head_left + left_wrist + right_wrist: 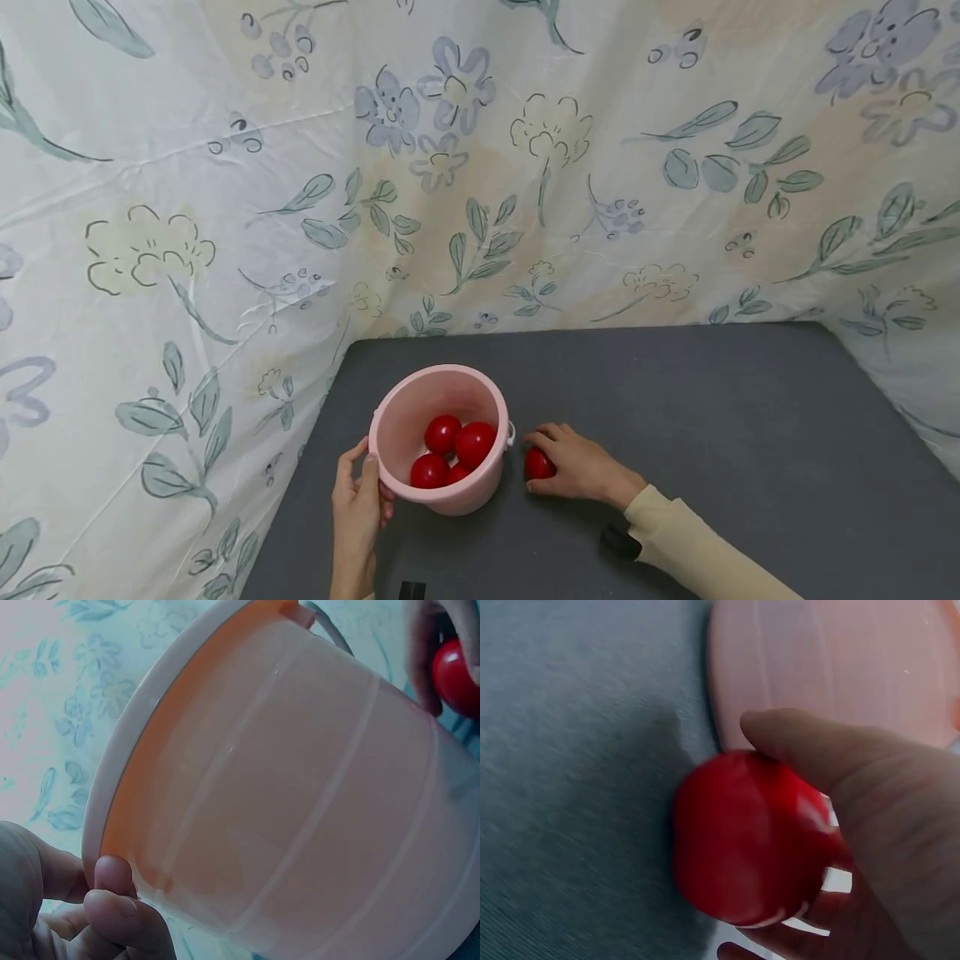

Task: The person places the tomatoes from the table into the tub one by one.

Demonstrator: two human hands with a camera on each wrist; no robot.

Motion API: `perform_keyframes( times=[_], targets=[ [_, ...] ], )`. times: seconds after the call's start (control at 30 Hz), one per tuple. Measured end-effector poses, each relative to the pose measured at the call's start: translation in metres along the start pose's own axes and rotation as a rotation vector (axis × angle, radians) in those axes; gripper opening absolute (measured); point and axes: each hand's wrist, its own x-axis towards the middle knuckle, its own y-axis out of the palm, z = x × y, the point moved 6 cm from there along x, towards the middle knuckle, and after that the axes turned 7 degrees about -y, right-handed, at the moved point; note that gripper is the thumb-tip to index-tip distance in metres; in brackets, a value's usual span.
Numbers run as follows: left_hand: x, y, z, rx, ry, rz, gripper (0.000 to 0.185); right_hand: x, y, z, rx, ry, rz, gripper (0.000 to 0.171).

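Note:
A pink bucket (480,492) stands at the left of the dark table, with several glossy red balls (442,435) inside. My left hand (355,504) holds its rim at the near left side, thumb and fingers pinching the lip in the left wrist view. Just right of the bucket, my right hand (581,467) grips another red ball (538,465), its fingers and thumb curled round it. In the right wrist view, this ball (742,840) is low beside the bucket's wall (795,667), the thumb lying over its top.
The dark grey table (720,417) extends to the right and behind the bucket. A floral cloth (570,183) hangs along the back and left sides. The bucket's white handle hinge (512,434) faces the right hand. Black straps (620,542) show near both wrists.

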Motion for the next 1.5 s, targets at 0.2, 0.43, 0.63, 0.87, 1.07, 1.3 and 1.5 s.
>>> perform_keyframes(
  times=[0.2, 0.43, 0.63, 0.87, 1.07, 1.3, 1.5],
  targets=[
    [0.000, 0.002, -0.003, 0.000, 0.002, 0.011, 0.039, -0.004, 0.008, 0.000, 0.008, 0.002, -0.034, 0.069],
    [0.000, 0.000, -0.004, -0.001, 0.004, 0.000, 0.039, -0.003, 0.009, 0.003, 0.002, 0.004, -0.074, 0.065],
    [0.000, 0.000, -0.003, -0.001, -0.002, -0.002, 0.040, -0.003, 0.009, 0.001, 0.032, 0.025, -0.065, 0.064],
    [-0.001, 0.000, 0.000, 0.000, -0.010, 0.002, 0.040, -0.001, -0.005, 0.005, 0.031, 0.004, -0.063, 0.066],
    [-0.001, -0.001, 0.002, 0.001, -0.023, 0.004, 0.041, 0.012, -0.038, 0.006, -0.006, 0.025, -0.062, 0.063],
    [0.000, 0.000, 0.000, 0.007, -0.018, 0.018, 0.044, 0.027, -0.092, 0.010, 0.023, 0.043, -0.070, 0.061],
    [-0.002, 0.001, 0.000, -0.007, -0.018, 0.013, 0.041, 0.038, -0.138, 0.028, 0.006, 0.031, -0.081, 0.063]
  ],
)
